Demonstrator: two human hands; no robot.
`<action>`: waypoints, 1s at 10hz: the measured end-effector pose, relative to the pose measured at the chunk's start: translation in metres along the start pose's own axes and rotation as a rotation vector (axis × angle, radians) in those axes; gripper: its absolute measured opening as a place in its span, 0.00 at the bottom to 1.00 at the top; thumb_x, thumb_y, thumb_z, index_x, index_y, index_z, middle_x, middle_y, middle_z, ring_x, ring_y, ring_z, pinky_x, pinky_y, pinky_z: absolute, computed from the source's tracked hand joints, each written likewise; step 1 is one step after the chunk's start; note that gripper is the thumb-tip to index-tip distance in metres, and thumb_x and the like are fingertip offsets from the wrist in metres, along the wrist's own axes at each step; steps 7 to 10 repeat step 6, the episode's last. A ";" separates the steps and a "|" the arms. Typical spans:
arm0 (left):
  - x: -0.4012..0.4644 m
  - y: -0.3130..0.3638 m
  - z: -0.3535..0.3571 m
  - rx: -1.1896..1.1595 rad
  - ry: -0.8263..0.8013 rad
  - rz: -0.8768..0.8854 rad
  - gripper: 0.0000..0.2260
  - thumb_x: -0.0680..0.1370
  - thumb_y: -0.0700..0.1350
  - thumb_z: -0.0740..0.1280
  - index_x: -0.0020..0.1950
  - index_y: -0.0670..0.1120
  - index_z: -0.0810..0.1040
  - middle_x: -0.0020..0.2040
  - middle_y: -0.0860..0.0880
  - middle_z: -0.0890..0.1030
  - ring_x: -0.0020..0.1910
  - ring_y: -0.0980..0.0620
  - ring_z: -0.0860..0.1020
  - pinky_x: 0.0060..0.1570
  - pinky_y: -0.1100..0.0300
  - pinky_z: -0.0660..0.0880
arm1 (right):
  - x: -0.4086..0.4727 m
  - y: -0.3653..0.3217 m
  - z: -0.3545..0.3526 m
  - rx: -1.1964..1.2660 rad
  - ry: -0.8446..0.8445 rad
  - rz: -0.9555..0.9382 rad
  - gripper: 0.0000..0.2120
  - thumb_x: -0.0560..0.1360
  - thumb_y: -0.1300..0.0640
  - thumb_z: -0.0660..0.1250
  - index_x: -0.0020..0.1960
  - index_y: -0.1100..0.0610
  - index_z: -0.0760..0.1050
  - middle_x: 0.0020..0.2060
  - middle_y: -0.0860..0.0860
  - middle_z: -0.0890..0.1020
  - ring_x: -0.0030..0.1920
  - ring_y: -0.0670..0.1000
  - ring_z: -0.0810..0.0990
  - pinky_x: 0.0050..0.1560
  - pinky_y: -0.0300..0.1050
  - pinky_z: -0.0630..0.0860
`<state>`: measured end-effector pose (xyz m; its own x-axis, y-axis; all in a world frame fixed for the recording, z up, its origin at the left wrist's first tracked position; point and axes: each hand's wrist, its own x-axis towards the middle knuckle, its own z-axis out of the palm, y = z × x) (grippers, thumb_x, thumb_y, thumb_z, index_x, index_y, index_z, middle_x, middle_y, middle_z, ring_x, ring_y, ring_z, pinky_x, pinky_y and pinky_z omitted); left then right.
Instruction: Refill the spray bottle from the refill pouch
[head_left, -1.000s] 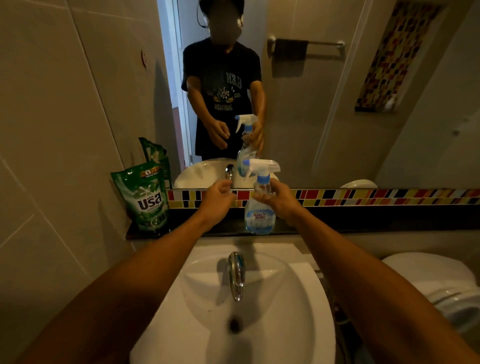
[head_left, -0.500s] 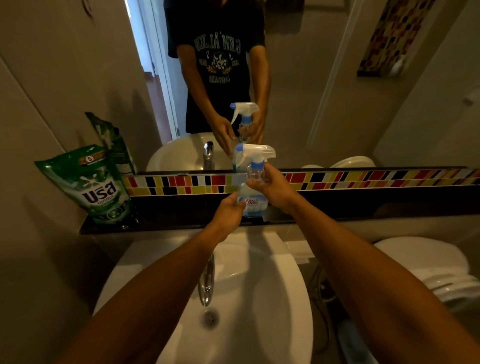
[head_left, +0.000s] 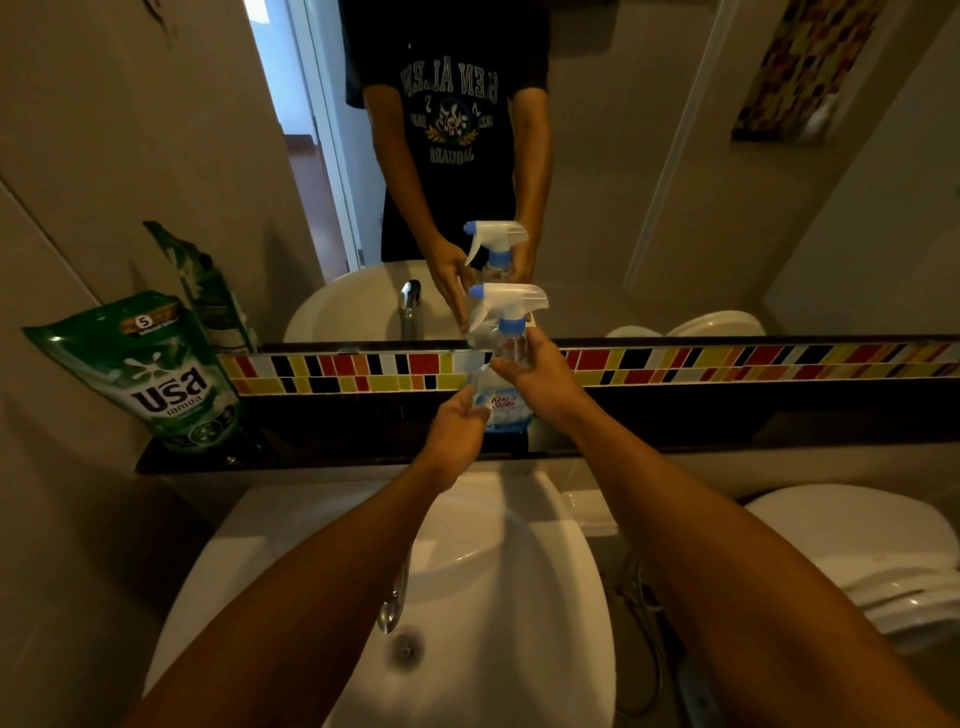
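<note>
The right hand (head_left: 540, 379) is closing around the neck of the clear plastic spray bottle (head_left: 503, 400) standing on the dark ledge (head_left: 322, 447) while the left hand (head_left: 457, 431) is cupping its light, probably slippery body, the green refill pouch (head_left: 150, 374) leaning untouched at far left.

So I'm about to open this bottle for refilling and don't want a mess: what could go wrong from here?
The spray bottle stands on a narrow dark ledge above the sink; twisting the trigger head could tip it into the basin. The right hand grips only the neck and the left hand the base, so it might slip. The refill pouch leans at the ledge's end and may topple.
</note>
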<state>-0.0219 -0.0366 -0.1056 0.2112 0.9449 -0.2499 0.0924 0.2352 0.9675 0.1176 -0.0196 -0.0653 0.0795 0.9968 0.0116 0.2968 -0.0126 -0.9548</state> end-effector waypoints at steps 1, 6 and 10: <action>0.001 -0.003 0.000 -0.001 -0.004 0.012 0.22 0.83 0.37 0.60 0.77 0.47 0.66 0.69 0.45 0.76 0.68 0.46 0.75 0.66 0.49 0.74 | -0.001 0.007 0.003 0.031 0.023 0.053 0.24 0.81 0.62 0.70 0.74 0.56 0.68 0.68 0.53 0.78 0.66 0.51 0.78 0.44 0.33 0.77; -0.008 0.001 -0.012 0.075 -0.023 0.034 0.22 0.82 0.35 0.61 0.76 0.45 0.67 0.69 0.45 0.75 0.69 0.47 0.74 0.60 0.59 0.74 | -0.014 0.013 0.010 0.078 0.156 0.098 0.33 0.78 0.61 0.74 0.78 0.54 0.63 0.73 0.55 0.75 0.70 0.56 0.77 0.60 0.50 0.79; -0.008 0.001 -0.012 0.075 -0.023 0.034 0.22 0.82 0.35 0.61 0.76 0.45 0.67 0.69 0.45 0.75 0.69 0.47 0.74 0.60 0.59 0.74 | -0.014 0.013 0.010 0.078 0.156 0.098 0.33 0.78 0.61 0.74 0.78 0.54 0.63 0.73 0.55 0.75 0.70 0.56 0.77 0.60 0.50 0.79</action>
